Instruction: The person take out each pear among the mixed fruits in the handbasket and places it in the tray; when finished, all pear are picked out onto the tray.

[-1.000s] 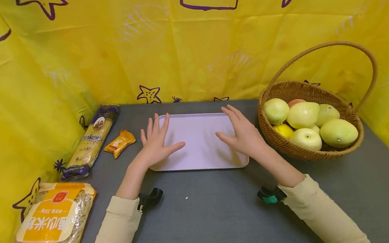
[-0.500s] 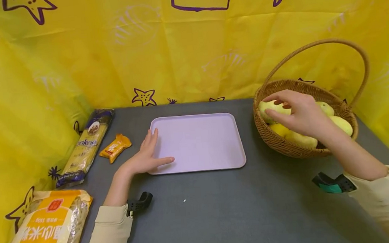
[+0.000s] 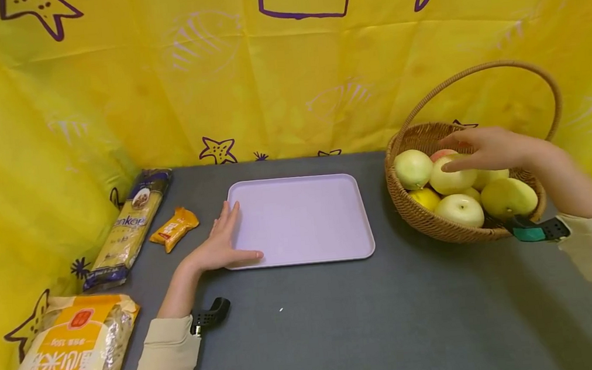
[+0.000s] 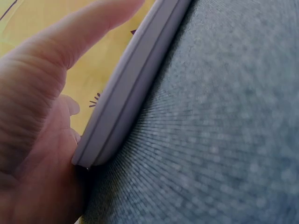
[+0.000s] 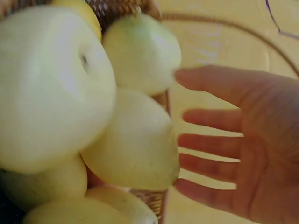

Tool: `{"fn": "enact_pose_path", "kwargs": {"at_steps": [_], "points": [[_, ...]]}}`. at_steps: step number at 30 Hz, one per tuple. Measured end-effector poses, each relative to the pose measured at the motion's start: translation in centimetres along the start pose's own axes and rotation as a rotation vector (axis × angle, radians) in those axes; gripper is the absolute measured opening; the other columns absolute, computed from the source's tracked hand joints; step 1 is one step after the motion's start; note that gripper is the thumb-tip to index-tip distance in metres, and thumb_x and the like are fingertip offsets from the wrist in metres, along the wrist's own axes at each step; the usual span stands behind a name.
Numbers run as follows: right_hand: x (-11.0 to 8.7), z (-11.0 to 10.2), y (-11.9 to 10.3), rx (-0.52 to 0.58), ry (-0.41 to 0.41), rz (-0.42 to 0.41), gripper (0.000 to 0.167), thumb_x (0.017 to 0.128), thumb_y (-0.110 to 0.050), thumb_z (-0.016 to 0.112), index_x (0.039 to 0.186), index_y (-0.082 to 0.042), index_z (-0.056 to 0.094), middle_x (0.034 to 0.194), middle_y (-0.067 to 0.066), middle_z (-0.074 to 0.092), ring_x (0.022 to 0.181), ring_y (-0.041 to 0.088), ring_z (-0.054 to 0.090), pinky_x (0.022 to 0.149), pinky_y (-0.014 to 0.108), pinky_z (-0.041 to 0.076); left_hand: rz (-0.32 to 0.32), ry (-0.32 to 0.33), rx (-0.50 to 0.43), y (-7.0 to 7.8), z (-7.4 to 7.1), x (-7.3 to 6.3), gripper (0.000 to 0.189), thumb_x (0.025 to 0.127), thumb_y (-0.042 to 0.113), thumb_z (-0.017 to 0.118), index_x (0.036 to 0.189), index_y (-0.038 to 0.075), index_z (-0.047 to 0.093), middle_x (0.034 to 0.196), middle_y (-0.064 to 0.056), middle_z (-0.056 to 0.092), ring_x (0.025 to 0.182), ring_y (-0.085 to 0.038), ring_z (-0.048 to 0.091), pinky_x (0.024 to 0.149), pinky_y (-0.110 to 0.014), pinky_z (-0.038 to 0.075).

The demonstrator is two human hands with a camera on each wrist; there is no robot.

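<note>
My left hand [image 3: 216, 248] lies at the left end of a pale lilac tray [image 3: 299, 220], fingers straight, the thumb reaching over the near left corner. In the left wrist view the thumb passes above the tray's rim [image 4: 124, 88], with the palm close to the corner. Over the wicker basket [image 3: 416, 214] hovers my right hand [image 3: 501, 146], holding nothing. Its fingers point left, extended, in the right wrist view, close to a pale pear-shaped fruit [image 5: 135, 140]. Also in the basket are a round pale-green fruit [image 3: 413, 169], an apple-like fruit [image 3: 459, 210] and a yellow fruit [image 3: 424, 198].
An arched handle [image 3: 497, 64] rises over the basket. On the left lie a long pasta pack [image 3: 130, 223], a small orange packet [image 3: 175, 228] and a large orange-and-clear bag [image 3: 68, 358]. A yellow cloth [image 3: 288, 91] stands behind the grey table [image 3: 340, 322].
My right hand has left the tray's right side and moved right to above the basket. My left hand has shifted slightly down, staying at the tray's left end.
</note>
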State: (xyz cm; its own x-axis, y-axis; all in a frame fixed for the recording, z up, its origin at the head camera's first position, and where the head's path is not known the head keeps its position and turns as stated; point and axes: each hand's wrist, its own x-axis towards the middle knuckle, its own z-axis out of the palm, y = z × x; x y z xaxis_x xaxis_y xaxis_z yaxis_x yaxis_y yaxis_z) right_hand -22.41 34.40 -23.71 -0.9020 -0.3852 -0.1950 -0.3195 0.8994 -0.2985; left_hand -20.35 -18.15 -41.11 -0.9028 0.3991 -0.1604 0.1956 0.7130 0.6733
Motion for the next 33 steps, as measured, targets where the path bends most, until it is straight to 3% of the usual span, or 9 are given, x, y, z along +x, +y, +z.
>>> {"fn": "enact_pose_path", "kwargs": {"at_steps": [7,11,15,20,33], "points": [[1.1,-0.3,1.8,0.075,-0.234,0.027,0.068,0.093,-0.035,0.067,0.145,0.0,0.04,0.145,0.031,0.037,0.131,0.053,0.032,0.095,0.065,0.035,-0.002,-0.006,-0.026,0.0,-0.1,-0.2,0.126,0.074,0.053,0.079,0.156,0.012,-0.008,0.158,-0.015,-0.026,0.142,-0.048,-0.015,0.11,-0.066,-0.006],[1.5,-0.5,2.6,0.111,-0.329,0.004,0.072,0.093,-0.032,0.067,0.15,-0.002,0.034,0.146,0.029,0.036,0.132,0.051,0.031,0.095,0.064,0.036,0.004,-0.007,-0.032,0.0,-0.1,-0.3,0.128,0.073,0.053,0.08,0.156,0.012,-0.009,0.158,-0.015,-0.026,0.142,-0.049,-0.014,0.11,-0.066,-0.005],[1.7,-0.3,3.0,0.169,-0.391,-0.006,0.075,0.093,-0.027,0.067,0.152,-0.003,0.027,0.14,0.023,0.043,0.124,0.04,0.042,0.093,0.053,0.04,0.004,-0.003,-0.036,0.1,0.0,-0.3,0.13,0.072,0.053,0.081,0.156,0.013,-0.009,0.158,-0.015,-0.027,0.142,-0.048,-0.014,0.109,-0.067,-0.005],[1.8,0.3,3.4,0.147,-0.364,-0.02,0.073,0.091,-0.025,0.07,0.15,-0.004,0.031,0.131,0.016,0.05,0.112,0.029,0.049,0.086,0.043,0.043,0.007,-0.004,-0.035,0.1,-0.1,-0.3,0.129,0.073,0.053,0.081,0.156,0.014,-0.009,0.158,-0.015,-0.026,0.142,-0.048,-0.013,0.109,-0.067,-0.004],[0.2,0.3,3.4,0.093,-0.157,0.024,0.068,0.086,-0.034,0.076,0.139,-0.005,0.045,0.123,0.012,0.054,0.1,0.025,0.055,0.075,0.039,0.047,-0.002,-0.007,-0.029,-0.1,-0.2,-0.2,0.123,0.077,0.055,0.076,0.157,0.014,-0.008,0.159,-0.013,-0.025,0.144,-0.044,-0.012,0.11,-0.066,-0.003]]}}
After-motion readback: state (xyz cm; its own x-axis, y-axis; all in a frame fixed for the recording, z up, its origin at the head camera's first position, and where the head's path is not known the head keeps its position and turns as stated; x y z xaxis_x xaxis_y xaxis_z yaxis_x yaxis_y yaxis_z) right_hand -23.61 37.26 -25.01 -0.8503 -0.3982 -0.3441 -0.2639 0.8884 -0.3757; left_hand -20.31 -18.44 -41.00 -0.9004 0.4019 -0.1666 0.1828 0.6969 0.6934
